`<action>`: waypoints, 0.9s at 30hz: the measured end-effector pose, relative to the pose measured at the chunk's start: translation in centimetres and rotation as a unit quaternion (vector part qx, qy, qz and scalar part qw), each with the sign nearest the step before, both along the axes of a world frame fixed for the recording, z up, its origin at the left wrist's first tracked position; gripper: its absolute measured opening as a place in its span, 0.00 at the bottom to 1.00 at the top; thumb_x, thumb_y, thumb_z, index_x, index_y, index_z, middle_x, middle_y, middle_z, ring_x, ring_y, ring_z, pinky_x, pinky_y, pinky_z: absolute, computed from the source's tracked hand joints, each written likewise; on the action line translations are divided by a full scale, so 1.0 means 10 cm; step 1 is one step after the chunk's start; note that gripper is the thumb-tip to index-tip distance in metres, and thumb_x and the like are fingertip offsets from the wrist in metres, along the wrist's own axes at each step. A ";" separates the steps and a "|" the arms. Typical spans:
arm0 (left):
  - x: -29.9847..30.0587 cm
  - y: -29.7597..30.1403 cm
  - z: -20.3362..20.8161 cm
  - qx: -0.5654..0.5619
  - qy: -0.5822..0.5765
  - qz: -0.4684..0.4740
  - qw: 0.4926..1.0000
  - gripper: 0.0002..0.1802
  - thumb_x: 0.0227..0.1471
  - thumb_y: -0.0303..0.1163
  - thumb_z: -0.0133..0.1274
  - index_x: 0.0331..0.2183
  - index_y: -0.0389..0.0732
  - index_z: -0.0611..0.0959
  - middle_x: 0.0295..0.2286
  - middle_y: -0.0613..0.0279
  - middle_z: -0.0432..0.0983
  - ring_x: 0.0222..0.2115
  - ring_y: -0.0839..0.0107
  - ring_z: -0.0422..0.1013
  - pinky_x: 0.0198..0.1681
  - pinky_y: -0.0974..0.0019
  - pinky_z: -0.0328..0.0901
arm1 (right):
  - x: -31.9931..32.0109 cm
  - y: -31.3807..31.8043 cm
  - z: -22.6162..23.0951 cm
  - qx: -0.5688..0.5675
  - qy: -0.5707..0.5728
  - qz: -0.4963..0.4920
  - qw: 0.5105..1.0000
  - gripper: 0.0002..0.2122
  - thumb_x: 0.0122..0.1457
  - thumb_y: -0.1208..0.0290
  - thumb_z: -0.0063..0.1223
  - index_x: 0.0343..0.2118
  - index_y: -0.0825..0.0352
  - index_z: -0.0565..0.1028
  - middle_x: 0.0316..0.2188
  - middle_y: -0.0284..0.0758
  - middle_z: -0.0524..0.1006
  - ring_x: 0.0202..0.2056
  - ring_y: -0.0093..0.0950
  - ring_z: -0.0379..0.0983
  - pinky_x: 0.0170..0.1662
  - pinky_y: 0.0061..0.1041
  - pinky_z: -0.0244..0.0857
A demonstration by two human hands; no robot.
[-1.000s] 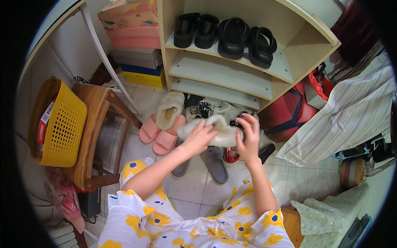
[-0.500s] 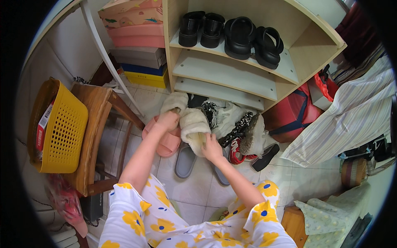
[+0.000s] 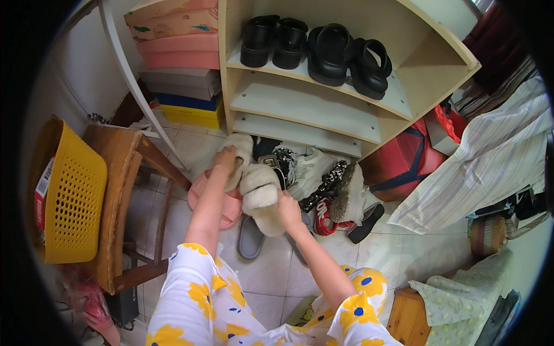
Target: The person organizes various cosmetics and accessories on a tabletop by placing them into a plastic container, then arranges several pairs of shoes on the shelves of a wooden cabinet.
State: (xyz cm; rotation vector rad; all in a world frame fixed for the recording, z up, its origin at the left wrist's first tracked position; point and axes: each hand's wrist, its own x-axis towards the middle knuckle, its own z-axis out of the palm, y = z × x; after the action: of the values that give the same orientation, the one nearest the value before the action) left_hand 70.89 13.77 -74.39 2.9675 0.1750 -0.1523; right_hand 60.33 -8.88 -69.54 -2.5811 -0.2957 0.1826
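Note:
Two cream fluffy slippers are in my hands just above the floor, in front of the shoe rack. My left hand [image 3: 225,158] grips the left fluffy slipper [image 3: 244,146], partly hiding it. Closed on the right edge of the other fluffy slipper [image 3: 259,193] is my right hand [image 3: 287,211]; that slipper's straps face up and its heel end points toward me. Pink slides [image 3: 232,211] lie beneath my left forearm. A grey slipper [image 3: 251,239] sits below the right fluffy one, and its mate is mostly covered by my right arm.
Several shoes crowd the rack's foot, among them white sneakers [image 3: 311,173], red sandals [image 3: 324,218] and a black sandal [image 3: 366,224]. Black clogs [image 3: 330,55] stand on the wooden rack [image 3: 424,86]. At left, a yellow basket [image 3: 81,202] rests on a wooden chair [image 3: 124,173], near stacked shoe boxes [image 3: 182,52].
The right fluffy slipper has tilted, so its opening no longer faces me and its straps show. My left hand has shifted slightly farther away on the left slipper. The view has shifted a little.

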 end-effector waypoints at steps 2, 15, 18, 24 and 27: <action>0.05 0.06 -0.12 0.014 -0.008 -0.005 1.000 0.16 0.45 0.29 0.44 0.40 0.42 0.67 0.36 0.49 0.67 0.36 0.53 0.68 0.36 0.60 0.66 | -0.03 -0.01 0.07 0.020 -0.003 0.002 1.000 0.15 0.43 0.80 0.40 0.38 0.69 0.66 0.34 0.48 0.68 0.32 0.49 0.67 0.36 0.42 0.62; -0.03 0.16 0.29 -0.042 0.016 -0.039 0.998 0.17 0.42 0.28 0.46 0.39 0.39 0.70 0.28 0.46 0.73 0.31 0.52 0.70 0.34 0.55 0.66 | -0.45 -0.11 0.25 0.304 -0.040 0.045 0.951 0.17 0.39 0.83 0.33 0.35 0.72 0.68 0.30 0.46 0.68 0.34 0.45 0.65 0.39 0.30 0.60; -0.07 0.14 0.37 -0.014 0.036 -0.094 0.995 0.19 0.41 0.29 0.47 0.41 0.40 0.70 0.29 0.48 0.73 0.32 0.54 0.70 0.34 0.57 0.66 | -0.42 -0.09 0.08 0.310 -0.004 0.080 0.947 0.16 0.40 0.82 0.34 0.35 0.71 0.69 0.30 0.45 0.68 0.34 0.44 0.66 0.39 0.29 0.60; -0.14 0.04 0.33 0.022 0.033 -0.142 0.989 0.19 0.41 0.32 0.49 0.40 0.42 0.71 0.28 0.53 0.74 0.31 0.57 0.71 0.34 0.59 0.65 | -0.30 0.13 -0.12 0.349 0.034 0.044 0.935 0.12 0.46 0.79 0.36 0.35 0.71 0.69 0.31 0.43 0.70 0.32 0.40 0.67 0.38 0.27 0.61; -0.16 0.07 0.24 0.009 0.055 -0.163 0.985 0.18 0.41 0.32 0.49 0.40 0.43 0.71 0.30 0.53 0.73 0.33 0.56 0.70 0.34 0.58 0.65 | -0.25 0.23 -0.21 0.381 0.132 -0.007 0.915 0.11 0.49 0.79 0.35 0.36 0.70 0.68 0.29 0.40 0.71 0.24 0.32 0.70 0.29 0.26 0.63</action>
State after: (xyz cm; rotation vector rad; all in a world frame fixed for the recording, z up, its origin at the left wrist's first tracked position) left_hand 69.34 14.47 -71.98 2.9830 -0.3016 -0.3552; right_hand 57.88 -6.57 -71.65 -1.7573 -0.1924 0.3316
